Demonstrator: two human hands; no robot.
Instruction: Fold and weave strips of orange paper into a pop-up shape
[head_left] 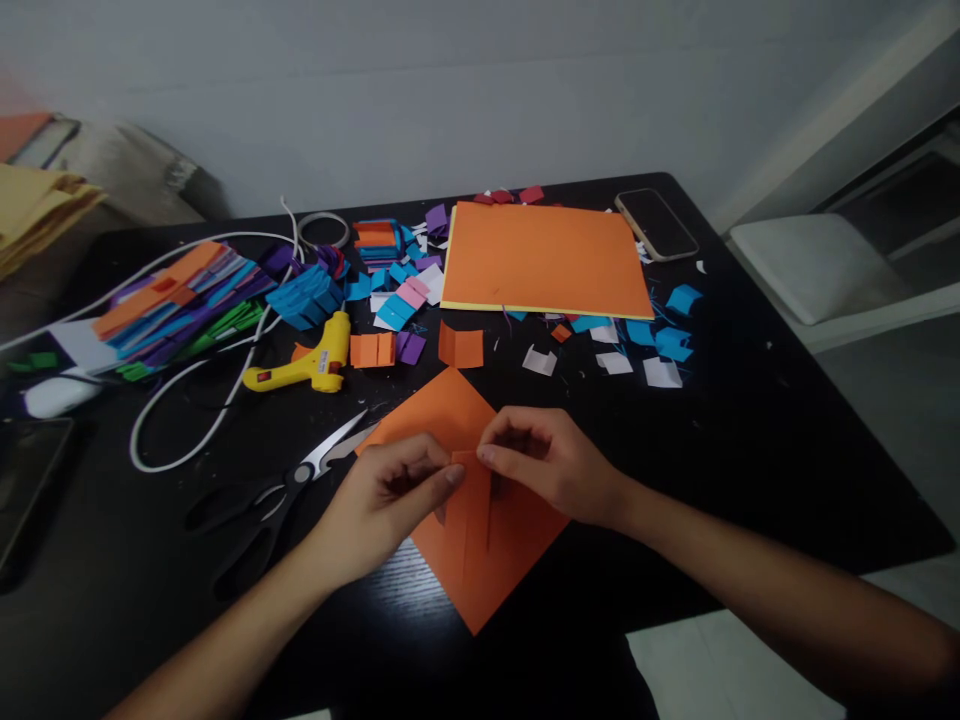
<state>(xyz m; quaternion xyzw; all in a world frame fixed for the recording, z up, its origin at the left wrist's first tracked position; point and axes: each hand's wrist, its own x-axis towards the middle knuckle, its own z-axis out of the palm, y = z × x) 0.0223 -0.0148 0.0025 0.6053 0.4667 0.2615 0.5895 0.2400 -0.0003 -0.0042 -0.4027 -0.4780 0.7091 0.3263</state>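
An orange paper square (517, 535) lies on the black table, turned with one corner toward me. Above its middle is a narrow folded orange strip (469, 500). My left hand (394, 500) pinches the strip's upper left corner between thumb and fingers. My right hand (555, 465) pinches its upper right corner, close to the left fingertips. Black-handled scissors (302, 473) lie half open to the left of my left hand, their blade tips near the square's left corner.
Behind the hands are a yellow glue gun (307, 365), small coloured paper pieces and a stack of orange sheets (547, 260). A phone (656, 224) lies at the back right. A white cable (142, 410) loops at left beside bundled paper strips (187, 300).
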